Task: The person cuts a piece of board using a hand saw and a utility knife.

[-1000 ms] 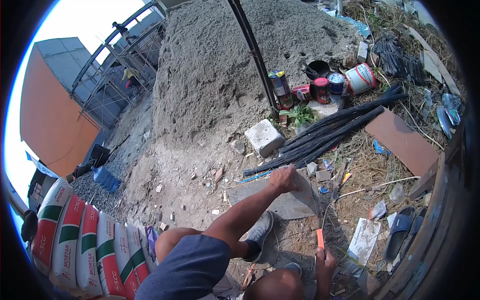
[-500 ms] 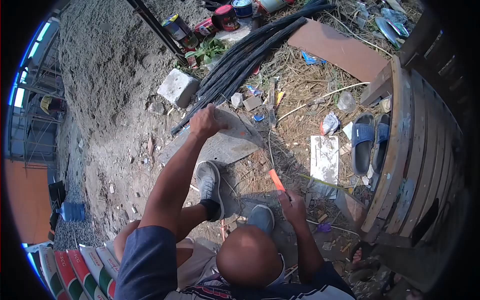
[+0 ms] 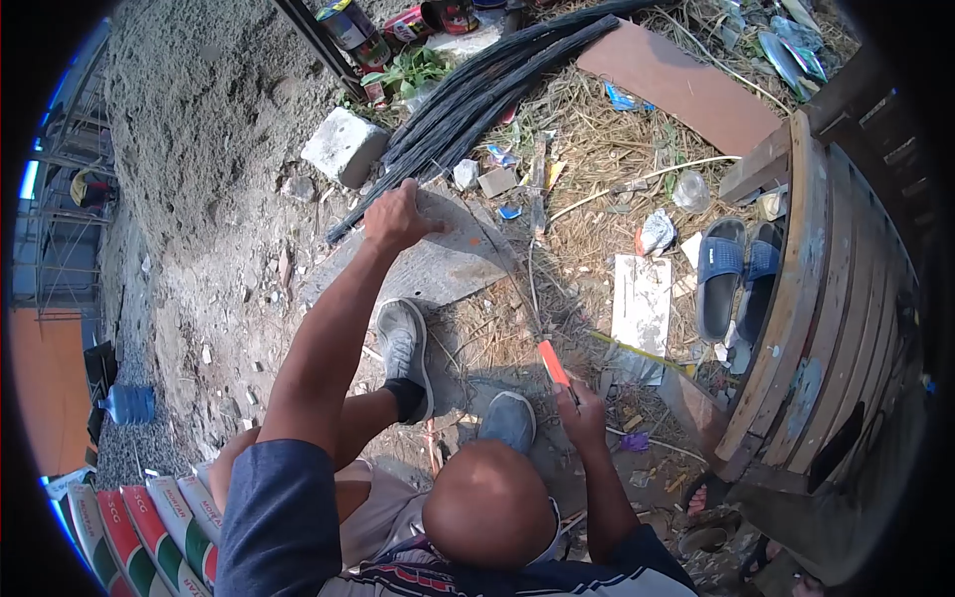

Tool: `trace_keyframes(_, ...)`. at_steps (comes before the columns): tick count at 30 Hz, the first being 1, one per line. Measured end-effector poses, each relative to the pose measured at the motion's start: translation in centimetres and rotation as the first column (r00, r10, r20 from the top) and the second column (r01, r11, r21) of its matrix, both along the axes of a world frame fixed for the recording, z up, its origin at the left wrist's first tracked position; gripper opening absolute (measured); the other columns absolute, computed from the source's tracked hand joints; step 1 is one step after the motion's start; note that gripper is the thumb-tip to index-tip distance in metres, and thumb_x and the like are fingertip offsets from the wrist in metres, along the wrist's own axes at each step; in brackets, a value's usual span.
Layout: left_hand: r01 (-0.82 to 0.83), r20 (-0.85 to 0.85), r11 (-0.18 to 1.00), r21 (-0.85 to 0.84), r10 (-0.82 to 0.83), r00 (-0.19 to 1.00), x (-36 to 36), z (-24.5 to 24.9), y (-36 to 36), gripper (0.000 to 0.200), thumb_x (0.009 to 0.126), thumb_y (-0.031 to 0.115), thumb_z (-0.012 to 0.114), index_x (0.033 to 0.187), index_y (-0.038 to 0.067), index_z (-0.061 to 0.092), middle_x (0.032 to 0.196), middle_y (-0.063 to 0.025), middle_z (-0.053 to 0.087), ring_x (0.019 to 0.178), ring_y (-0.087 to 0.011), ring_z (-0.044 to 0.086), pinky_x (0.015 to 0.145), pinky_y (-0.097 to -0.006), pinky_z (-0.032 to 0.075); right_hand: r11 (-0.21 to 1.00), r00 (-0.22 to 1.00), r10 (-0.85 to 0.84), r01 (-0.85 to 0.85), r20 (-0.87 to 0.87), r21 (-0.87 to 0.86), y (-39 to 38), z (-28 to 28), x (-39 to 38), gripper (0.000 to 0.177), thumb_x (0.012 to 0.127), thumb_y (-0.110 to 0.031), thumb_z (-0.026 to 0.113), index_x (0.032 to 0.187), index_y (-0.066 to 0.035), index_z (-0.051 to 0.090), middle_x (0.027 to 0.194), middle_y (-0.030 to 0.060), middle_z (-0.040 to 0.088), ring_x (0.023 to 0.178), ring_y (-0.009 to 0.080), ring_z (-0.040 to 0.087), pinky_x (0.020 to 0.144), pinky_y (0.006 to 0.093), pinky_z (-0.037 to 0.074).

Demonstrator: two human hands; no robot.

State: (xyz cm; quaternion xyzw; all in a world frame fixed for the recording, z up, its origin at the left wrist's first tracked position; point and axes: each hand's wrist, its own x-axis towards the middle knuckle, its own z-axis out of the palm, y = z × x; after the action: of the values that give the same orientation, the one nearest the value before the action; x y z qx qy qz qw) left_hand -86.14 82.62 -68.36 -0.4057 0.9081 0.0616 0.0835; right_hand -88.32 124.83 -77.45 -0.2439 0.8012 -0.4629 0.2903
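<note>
My left hand (image 3: 394, 219) is at the far left edge of a flat grey board (image 3: 460, 267) on the ground. Its fingers are curled at the edge, with the thumb stretched over the board's face, near small orange marks. In my right hand (image 3: 583, 413) is a tool with an orange handle (image 3: 553, 364), pointing up and left toward the board's right corner. A thin dark line runs from the handle along that side; I cannot tell whether it is the tool's blade. A grey shoe (image 3: 402, 346) stands at the board's near edge.
Black corrugated tubes (image 3: 468, 109) and a concrete block (image 3: 344, 147) lie beyond the board. To the right are blue slippers (image 3: 720, 279), a white sheet (image 3: 641, 308) and a slatted wooden bench (image 3: 826, 298). Printed bags (image 3: 149, 537) stand lower left. Another person's foot (image 3: 708, 495) shows lower right.
My right hand and the orange-handled tool have drawn back slightly toward my body. My left hand stays at the board's edge. The whole view has shifted a little.
</note>
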Motion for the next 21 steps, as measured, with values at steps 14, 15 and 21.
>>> trace_keyframes(14, 0.002, 0.008, 1.0, -0.015, -0.002, 1.0, 0.1, -0.1, 0.5, 0.074, 0.059, 0.059, 0.087, 0.102, 0.007, 0.057, 0.091, -0.0169, 0.069, 0.086, -0.0328, 0.069, 0.073, -0.0459, 0.053, 0.994, 0.999, 0.037, -0.039, 0.021, 0.103, 1.3, 5.3, -0.7, 0.04, 0.093, -0.04, 0.064, 0.081, -0.001, 0.063, 0.065, 0.0198, 0.06, 0.061, 0.0403, 0.061, 0.057, 0.0465, 0.046)
trace_keyframes(15, 0.013, 0.002, 0.999, -0.032, -0.013, 1.0, 0.1, -0.4, 0.3, 0.074, 0.059, 0.059, 0.088, 0.101, 0.007, 0.057, 0.091, -0.0164, 0.069, 0.085, -0.0332, 0.069, 0.073, -0.0456, 0.052, 0.994, 0.999, 0.03, -0.032, 0.018, 0.104, 1.7, 5.2, -0.4, 0.04, 0.093, -0.04, 0.064, 0.081, -0.001, 0.063, 0.065, 0.0198, 0.06, 0.061, 0.0403, 0.061, 0.057, 0.0465, 0.046)
trace_keyframes(21, 0.003, -0.002, 1.0, -0.011, -0.003, 1.0, 0.6, -0.2, 0.8, 0.074, 0.059, 0.057, 0.089, 0.098, 0.006, 0.053, 0.088, -0.0181, 0.07, 0.087, -0.0351, 0.07, 0.076, -0.0467, 0.053, 0.984, 0.996, 0.017, -0.002, -0.088, 0.176, -1.8, 0.9, -0.6, 0.042, 0.091, -0.043, 0.065, 0.083, -0.002, 0.064, 0.07, 0.021, 0.063, 0.067, 0.0408, 0.064, 0.06, 0.0479, 0.048)
